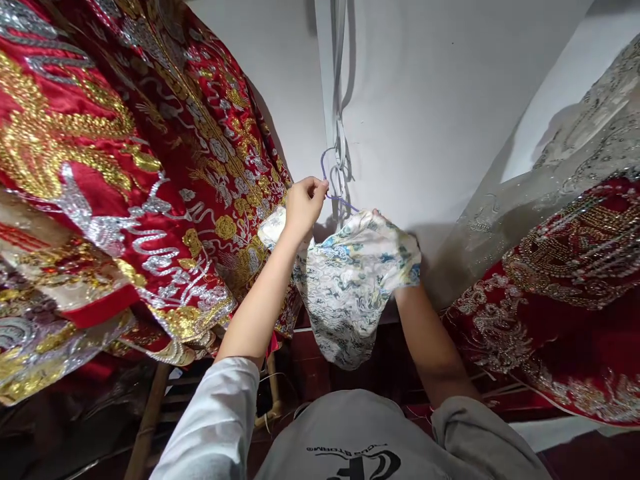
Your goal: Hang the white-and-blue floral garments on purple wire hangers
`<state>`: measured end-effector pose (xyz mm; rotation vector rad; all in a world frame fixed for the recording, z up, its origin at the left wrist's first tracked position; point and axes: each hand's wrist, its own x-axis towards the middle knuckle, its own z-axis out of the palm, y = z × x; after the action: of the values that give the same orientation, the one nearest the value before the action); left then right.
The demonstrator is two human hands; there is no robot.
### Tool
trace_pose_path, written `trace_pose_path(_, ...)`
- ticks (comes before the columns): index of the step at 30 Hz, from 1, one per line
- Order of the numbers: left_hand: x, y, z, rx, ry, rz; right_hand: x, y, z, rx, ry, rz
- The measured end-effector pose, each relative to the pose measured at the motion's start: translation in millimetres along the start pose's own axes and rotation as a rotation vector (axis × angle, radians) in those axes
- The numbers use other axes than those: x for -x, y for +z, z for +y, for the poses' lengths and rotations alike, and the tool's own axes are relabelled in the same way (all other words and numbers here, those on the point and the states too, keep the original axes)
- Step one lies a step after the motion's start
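Note:
My left hand (pixel 304 202) is raised and closed in a pinch on a thin purple wire hanger (pixel 334 195) that hooks up beside a grey cord (pixel 340 133) on the white wall. A pale brocade garment (pixel 350 283) with blue and yellow patterns hangs from the hanger. My right hand is hidden inside or behind the garment's right shoulder; only the forearm (pixel 430 347) shows below it.
Heavy red garments with gold and silver embroidery (pixel 125 173) hang at the left. At the right hang a silvery sheer garment (pixel 575 153) and another red embroidered one (pixel 560 300). A wooden post (pixel 147 427) stands low at the left. The white wall (pixel 440 100) lies behind.

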<state>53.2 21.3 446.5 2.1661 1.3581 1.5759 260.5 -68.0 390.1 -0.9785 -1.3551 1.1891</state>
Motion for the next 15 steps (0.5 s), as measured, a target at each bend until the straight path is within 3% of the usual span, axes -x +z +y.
trace_pose_path(5, -11, -16.9, 4, -0.066, 0.01, 0.032, -13, 3, -9, -0.07, -0.064, 0.041)
trace_pose_path(7, -4, -23.0, 7, -0.047, 0.001, 0.031, -8, 6, -10, -0.086, 0.0, -0.004)
trace_pose_path(11, 32, -33.9, 21, 0.042, 0.012, -0.027, 12, 5, -5, -0.096, 0.217, -0.186)
trace_pose_path(15, 67, -31.9, 44, 0.379, 0.007, -0.295, 21, -6, 5, -0.02, 0.085, -0.487)
